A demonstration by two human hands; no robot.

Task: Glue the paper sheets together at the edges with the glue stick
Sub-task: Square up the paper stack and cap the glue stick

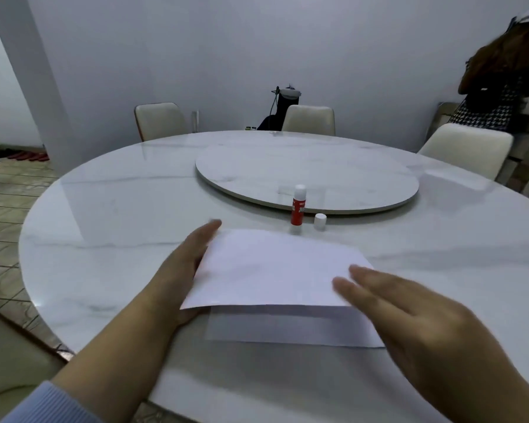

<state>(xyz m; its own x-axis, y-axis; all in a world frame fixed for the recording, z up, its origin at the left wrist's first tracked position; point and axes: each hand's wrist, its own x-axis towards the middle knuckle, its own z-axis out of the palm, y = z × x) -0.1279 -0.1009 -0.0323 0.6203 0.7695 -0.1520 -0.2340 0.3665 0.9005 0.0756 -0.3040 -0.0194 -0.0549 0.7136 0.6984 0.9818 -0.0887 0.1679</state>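
I see a round white marble tabletop (pixel 110 215) veined in faint grey, and on it a round white marble turntable (pixel 306 175) with the same veining. Two plain white paper sheets (pixel 272 270) lie near its front edge. The red glue stick (pixel 297 209) shows white lettering; its small cap (pixel 320 221) is white. My sleeve (pixel 52 404) is pale blue, ribbed.

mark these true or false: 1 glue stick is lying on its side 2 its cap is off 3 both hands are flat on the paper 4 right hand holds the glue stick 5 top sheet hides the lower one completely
1. False: the glue stick stands upright.
2. True: the cap stands on the table beside it.
3. False: the left hand is at the top sheet's left edge, partly under it; the right hand is on top.
4. False: its fingers are straight, holding nothing.
5. False: the lower sheet shows below it.
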